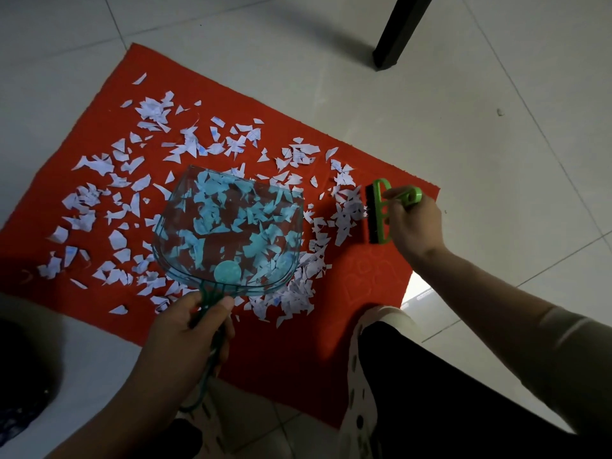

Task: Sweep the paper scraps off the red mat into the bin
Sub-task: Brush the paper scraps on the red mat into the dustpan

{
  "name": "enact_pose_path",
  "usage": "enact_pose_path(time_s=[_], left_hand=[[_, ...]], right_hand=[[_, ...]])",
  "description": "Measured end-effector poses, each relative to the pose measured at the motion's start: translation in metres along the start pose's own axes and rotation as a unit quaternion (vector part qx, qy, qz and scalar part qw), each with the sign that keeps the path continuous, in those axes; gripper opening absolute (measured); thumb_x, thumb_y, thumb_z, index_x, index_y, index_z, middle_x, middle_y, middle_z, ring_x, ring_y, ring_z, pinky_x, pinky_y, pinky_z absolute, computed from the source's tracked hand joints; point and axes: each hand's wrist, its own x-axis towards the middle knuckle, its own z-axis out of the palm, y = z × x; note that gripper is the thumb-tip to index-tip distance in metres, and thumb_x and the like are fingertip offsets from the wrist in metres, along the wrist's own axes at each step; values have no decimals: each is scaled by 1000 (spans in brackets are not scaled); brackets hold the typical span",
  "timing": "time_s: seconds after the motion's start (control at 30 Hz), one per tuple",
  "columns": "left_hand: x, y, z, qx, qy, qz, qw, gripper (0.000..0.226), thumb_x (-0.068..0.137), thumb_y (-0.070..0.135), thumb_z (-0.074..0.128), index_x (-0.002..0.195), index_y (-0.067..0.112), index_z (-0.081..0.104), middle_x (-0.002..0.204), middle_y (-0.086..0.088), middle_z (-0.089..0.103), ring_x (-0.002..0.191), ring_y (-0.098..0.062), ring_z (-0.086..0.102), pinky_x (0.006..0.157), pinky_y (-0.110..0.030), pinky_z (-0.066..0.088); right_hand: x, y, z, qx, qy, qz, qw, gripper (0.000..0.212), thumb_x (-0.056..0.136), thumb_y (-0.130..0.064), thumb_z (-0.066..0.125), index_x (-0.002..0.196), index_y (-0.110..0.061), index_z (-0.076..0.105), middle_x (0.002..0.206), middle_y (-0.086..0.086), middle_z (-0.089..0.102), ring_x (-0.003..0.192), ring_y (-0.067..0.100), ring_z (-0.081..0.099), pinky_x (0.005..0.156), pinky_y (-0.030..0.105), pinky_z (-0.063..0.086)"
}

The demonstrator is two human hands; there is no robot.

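A red mat point(364, 279) lies on the tiled floor, strewn with several white paper scraps point(155, 111). My left hand point(188, 329) grips the thin handle of a clear teal dustpan point(228, 230), held over the mat's middle; scraps show through it. My right hand point(414, 223) grips the handle of a green hand brush point(379, 212) with black bristles, set on the mat near its right edge. The bristles touch a cluster of scraps point(347, 213) between brush and dustpan.
A black furniture leg point(397, 31) stands on the pale floor tiles point(496, 127) beyond the mat. A dark rounded object point(23, 385), cut off by the frame, sits at the lower left. My knee in dark trousers point(430, 392) rests on the mat's near corner.
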Motion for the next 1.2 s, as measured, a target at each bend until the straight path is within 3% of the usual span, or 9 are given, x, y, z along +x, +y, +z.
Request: enact_pose_path(time_s=[0.17, 0.27, 0.4, 0.5, 0.73, 0.87, 0.97, 1.07, 1.2], left_hand=[[0, -2, -3, 4, 3, 7, 1000, 32, 94, 27, 51, 72, 4, 55, 46, -2, 57, 33, -7, 46, 34, -15, 39], [1, -4, -3, -3, -2, -4, 1000, 32, 94, 28, 50, 75, 3, 56, 46, -2, 57, 33, -8, 47, 35, -16, 40], [2, -3, -1, -7, -4, -6, 1000, 30, 94, 27, 51, 76, 4, 57, 48, -2, 59, 34, -9, 48, 34, -17, 41], [1, -3, -1, -11, -5, -3, 1000, 29, 94, 27, 50, 76, 5, 57, 47, -1, 58, 33, -8, 47, 34, -16, 40], [2, -5, -3, -16, 2, 7, 1000, 34, 94, 28, 51, 72, 3, 56, 45, -4, 54, 32, -8, 44, 34, -16, 38], [2, -6, -2, -17, -2, 6, 1000, 33, 94, 27, 51, 72, 4, 56, 46, -4, 56, 34, -10, 46, 36, -17, 40], [3, -6, -2, -15, -2, 5, 1000, 32, 94, 28, 51, 73, 5, 56, 47, -2, 57, 34, -8, 47, 36, -16, 40], [3, -8, -3, -13, 3, 0, 1000, 31, 94, 29, 51, 74, 6, 57, 48, -2, 57, 36, -9, 48, 36, -17, 41], [4, -9, -3, -14, 9, 3, 1000, 29, 94, 28, 51, 75, 7, 57, 50, -2, 59, 37, -10, 49, 36, -17, 42]], right_hand=[[6, 5, -9, -18, 65, 22, 998, 24, 97, -18, 43, 104, -16, 66, 98, 5, 65, 79, 20, 61, 65, 30, 51], [9, 7, -7, -33, 37, 59, 997, 23, 101, -25, 45, 109, -16, 65, 98, 6, 65, 77, 20, 62, 55, 25, 48], [-7, -2, 9, -38, -57, -2, 998, 22, 100, -19, 48, 116, -19, 64, 88, -14, 56, 69, 2, 55, 51, 21, 53], [-11, -7, 12, 21, -49, -11, 998, 22, 98, -16, 46, 109, -20, 65, 94, -6, 62, 76, 4, 61, 46, 10, 46], [-3, 3, -3, -44, 32, 31, 998, 23, 99, -19, 43, 106, -16, 65, 97, 2, 61, 81, 22, 60, 69, 38, 55], [-13, 1, 9, -49, -48, 19, 997, 21, 100, -18, 47, 113, -20, 63, 88, -11, 58, 67, 6, 55, 52, 24, 51], [-22, -5, 17, 2, -84, -4, 996, 21, 99, -18, 48, 111, -22, 65, 96, -11, 61, 77, 7, 60, 55, 20, 52], [-19, -6, 14, 52, -34, 9, 998, 20, 98, -19, 48, 98, -26, 66, 101, -1, 66, 81, 14, 65, 58, 24, 53], [-15, 1, 3, -16, 23, 7, 1000, 21, 98, -17, 43, 99, -21, 64, 95, 0, 63, 72, 4, 55, 55, 23, 46]])
